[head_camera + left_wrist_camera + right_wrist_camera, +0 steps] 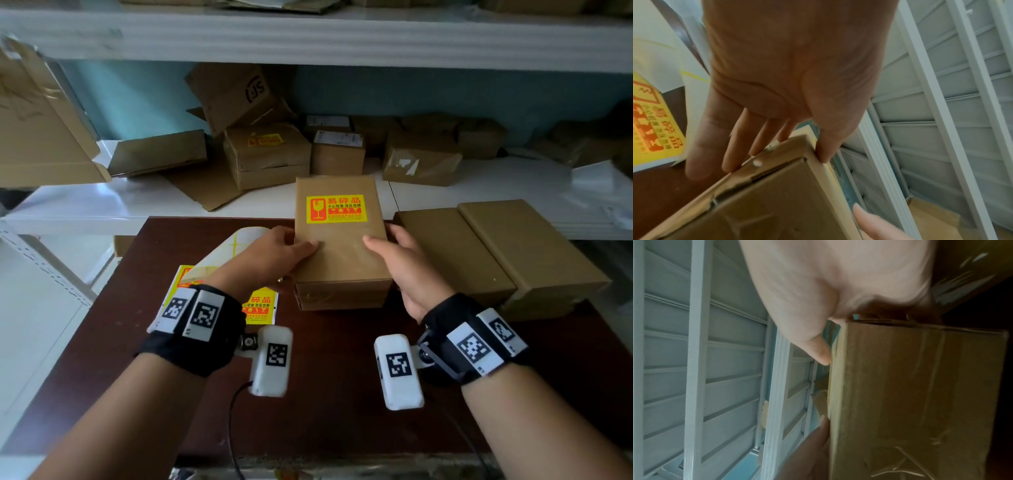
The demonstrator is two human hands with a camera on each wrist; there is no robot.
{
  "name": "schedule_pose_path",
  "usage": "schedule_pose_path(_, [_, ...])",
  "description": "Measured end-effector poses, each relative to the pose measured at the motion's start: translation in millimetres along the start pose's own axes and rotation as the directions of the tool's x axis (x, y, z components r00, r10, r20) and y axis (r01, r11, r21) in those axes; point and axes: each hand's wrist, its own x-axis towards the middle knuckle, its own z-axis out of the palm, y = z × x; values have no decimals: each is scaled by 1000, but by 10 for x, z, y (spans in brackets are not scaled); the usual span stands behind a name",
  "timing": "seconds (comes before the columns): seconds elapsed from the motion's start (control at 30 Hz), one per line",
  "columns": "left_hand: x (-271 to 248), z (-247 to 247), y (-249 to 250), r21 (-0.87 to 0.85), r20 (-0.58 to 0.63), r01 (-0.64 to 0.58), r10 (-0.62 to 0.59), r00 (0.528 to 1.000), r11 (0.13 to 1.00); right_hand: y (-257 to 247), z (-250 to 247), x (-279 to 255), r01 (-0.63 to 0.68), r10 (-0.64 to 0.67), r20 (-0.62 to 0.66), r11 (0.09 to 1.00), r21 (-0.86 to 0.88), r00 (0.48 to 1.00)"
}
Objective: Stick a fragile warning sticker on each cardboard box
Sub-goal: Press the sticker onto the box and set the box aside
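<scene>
- Gripping the box (339,240) from both sides, the left hand (274,255) and right hand (407,263) each had a thumb lying on its top face and fingers curled down its side wall; in the left wrist view the fingers (731,146) ran along the box's edge.
- The box stood at the middle of the bench (329,377), its far end reaching the shelf (102,205) edge; whether it was lifted clear could not be told.
- One sticker (336,209) already sat flat on the far half of its top.
- Judged by its look, the box was stiff, taped cardboard, dry and not slippery, and probably light enough for two hands without strain; the side walls near the middle seemed the safest hold, keeping fingers off the sticker.
- Counted: one box in hand, and two plain boxes (496,253) lying side by side, touching, just to its right, with no sticker showing.
- One sticker sheet (260,305) lay left of the box, partly under the left wrist, with a curled backing (239,246) beside it.
- Several more boxes stood on the shelf behind; one box (267,154) there showed a sticker.
</scene>
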Motion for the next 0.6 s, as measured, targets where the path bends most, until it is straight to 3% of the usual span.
schedule_pose_path(0.3, [51,152,-80,60,25,45,-46,999,997,74,18,23,-79,95,70,975,-210,993])
schedule_pose_path(0.6, [117,163,-116,133,-42,12,-6,999,991,93,51,41,-67,77,48,980,-186,996])
